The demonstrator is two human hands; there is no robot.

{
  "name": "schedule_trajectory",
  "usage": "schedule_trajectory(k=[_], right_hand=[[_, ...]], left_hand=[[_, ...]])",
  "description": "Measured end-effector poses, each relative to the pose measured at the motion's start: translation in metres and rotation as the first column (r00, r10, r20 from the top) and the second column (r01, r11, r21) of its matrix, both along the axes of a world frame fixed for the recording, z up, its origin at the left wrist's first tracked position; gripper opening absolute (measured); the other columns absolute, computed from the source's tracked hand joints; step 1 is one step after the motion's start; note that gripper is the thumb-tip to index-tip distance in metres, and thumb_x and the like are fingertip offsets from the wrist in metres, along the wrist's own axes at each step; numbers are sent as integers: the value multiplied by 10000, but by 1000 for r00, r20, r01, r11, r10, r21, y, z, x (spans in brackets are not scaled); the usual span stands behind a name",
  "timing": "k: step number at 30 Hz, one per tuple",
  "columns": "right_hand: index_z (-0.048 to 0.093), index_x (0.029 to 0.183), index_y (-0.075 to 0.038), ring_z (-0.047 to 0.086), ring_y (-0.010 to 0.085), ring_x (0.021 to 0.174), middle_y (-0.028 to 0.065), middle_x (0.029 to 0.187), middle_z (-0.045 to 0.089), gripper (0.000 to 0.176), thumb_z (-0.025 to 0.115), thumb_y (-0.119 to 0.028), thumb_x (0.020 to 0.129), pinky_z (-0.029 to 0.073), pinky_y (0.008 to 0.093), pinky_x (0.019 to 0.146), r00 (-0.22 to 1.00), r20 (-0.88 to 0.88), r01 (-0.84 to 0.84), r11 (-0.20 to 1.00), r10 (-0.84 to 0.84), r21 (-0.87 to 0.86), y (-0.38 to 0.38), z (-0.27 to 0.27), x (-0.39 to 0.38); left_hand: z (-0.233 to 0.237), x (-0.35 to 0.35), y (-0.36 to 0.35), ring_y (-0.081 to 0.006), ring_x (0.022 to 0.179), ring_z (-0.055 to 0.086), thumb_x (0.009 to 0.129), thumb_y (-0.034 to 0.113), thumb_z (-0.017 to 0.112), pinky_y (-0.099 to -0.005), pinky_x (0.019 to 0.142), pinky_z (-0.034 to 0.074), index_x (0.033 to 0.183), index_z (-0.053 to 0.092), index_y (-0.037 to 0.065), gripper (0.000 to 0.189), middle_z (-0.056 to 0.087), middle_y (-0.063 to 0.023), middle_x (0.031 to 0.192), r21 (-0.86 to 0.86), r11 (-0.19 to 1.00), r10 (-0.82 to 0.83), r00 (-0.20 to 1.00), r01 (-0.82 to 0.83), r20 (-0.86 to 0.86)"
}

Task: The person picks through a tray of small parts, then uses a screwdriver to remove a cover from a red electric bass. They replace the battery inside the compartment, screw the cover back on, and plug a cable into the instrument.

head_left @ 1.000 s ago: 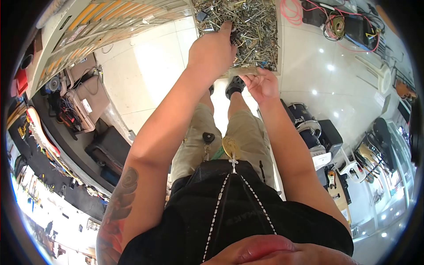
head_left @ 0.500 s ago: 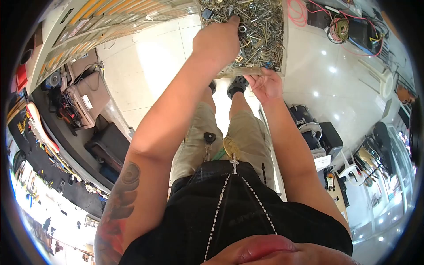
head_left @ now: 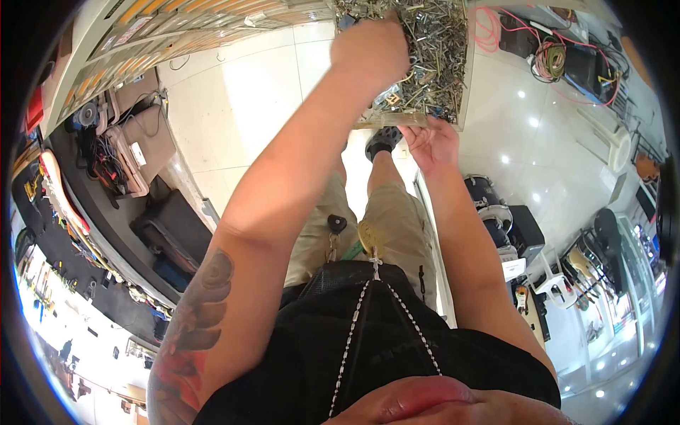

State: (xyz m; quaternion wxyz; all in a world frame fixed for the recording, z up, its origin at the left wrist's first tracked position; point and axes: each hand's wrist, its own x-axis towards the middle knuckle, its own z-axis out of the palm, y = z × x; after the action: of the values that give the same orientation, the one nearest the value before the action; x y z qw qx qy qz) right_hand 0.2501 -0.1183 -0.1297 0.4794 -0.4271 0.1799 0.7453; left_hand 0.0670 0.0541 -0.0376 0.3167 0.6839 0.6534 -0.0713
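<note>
A drawer (head_left: 462, 85) full of loose screws and small metal hardware (head_left: 438, 53) stands out at the top of the view. Over the left part of the pile is my left hand (head_left: 370, 51), back up, with one finger partly showing near the hardware; its other fingers are hidden beneath it. My right hand (head_left: 433, 146), palm up, holds the drawer's clear front edge (head_left: 404, 120) near its right corner, fingertips against the rim. What my left fingers touch cannot be made out.
A cabinet of slim drawers (head_left: 163, 35) runs along the upper left. Pink and coiled cables (head_left: 549, 62) lie at the upper right. My shoe (head_left: 383, 142) is below the drawer. A black case (head_left: 172, 230) sits left; a white chair (head_left: 559, 287) and drums (head_left: 484, 193) stand right.
The drawer and both hands now appear slightly further right in the view. My left hand's extended finger shows less than before, and my right hand still holds the front edge.
</note>
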Motion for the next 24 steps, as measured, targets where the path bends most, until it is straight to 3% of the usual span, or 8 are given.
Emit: schedule_trajectory(k=[4, 7, 9, 10, 13, 15, 18, 24], right_hand=[[598, 1096, 111, 670, 386, 1173, 250, 1183, 691, 302, 532, -123, 916, 493, 557, 1115, 999, -44, -5, 999, 7, 38, -2, -2, 4], [596, 1107, 116, 675, 385, 1167, 247, 1167, 700, 314, 538, -121, 909, 495, 550, 1116, 998, -68, -11, 998, 15, 65, -2, -4, 6], [596, 1112, 119, 680, 383, 1160, 244, 1160, 705, 320, 541, -120, 906, 496, 547, 1115, 997, -70, -18, 997, 24, 79, -2, -3, 4], [600, 1110, 118, 684, 380, 1152, 242, 1159, 708, 322, 543, -123, 905, 501, 544, 1110, 998, -57, -13, 998, 17, 69, -1, -1, 4], [609, 1103, 125, 687, 389, 1153, 259, 1181, 703, 323, 526, -132, 924, 516, 531, 1101, 995, -99, 6, 997, 2, 81, -4, -7, 6], [613, 1097, 131, 684, 400, 1162, 277, 1204, 695, 327, 507, -138, 944, 525, 522, 1097, 989, -149, 24, 995, -9, 101, -4, -9, 8], [623, 1085, 109, 694, 372, 1137, 241, 1159, 710, 306, 538, -131, 914, 517, 532, 1093, 996, -85, -30, 996, 37, 82, -3, -6, 8], [641, 1057, 98, 696, 370, 1132, 237, 1147, 714, 297, 535, -142, 917, 516, 525, 1095, 998, -30, -55, 998, 56, 37, 1, -1, 6]], left_hand=[[9, 11, -12, -384, 962, 735, 859, 205, 625, -503, 832, 601, 1425, 558, 21, 599, 754, -208, 1006, 40, 998, -47, 998, 45, 49], [19, -5, -7, -380, 962, 738, 851, 175, 605, -500, 827, 602, 1449, 541, 26, 619, 751, -217, 1031, 51, 997, -69, 964, 58, 257], [22, -9, 1, -370, 976, 741, 841, 144, 583, -491, 833, 602, 1480, 525, 55, 647, 747, -226, 1061, 110, 981, 152, 984, -162, 94], [20, -12, 7, -370, 976, 741, 841, 144, 583, -491, 833, 602, 1480, 525, 55, 647, 747, -226, 1061, 109, 981, 151, 984, -161, 91], [14, -16, 15, -346, 985, 754, 901, 168, 575, -466, 799, 610, 1432, 523, -27, 568, 759, -198, 1081, -96, 969, 222, 973, -226, -58], [9, -6, 8, -364, 996, 741, 844, 127, 568, -485, 843, 601, 1491, 523, 80, 650, 744, -230, 1076, -90, 993, 70, 996, -74, -47], [22, 12, -12, -359, 1001, 743, 848, 119, 570, -483, 835, 602, 1492, 525, 96, 646, 747, -230, 1069, -100, 994, -43, 999, 41, -19], [39, 6, -12, -347, 1015, 730, 893, 185, 582, -469, 853, 599, 1400, 622, 116, 513, 752, -163, 1108, -112, 993, -33, 993, 45, 110]])
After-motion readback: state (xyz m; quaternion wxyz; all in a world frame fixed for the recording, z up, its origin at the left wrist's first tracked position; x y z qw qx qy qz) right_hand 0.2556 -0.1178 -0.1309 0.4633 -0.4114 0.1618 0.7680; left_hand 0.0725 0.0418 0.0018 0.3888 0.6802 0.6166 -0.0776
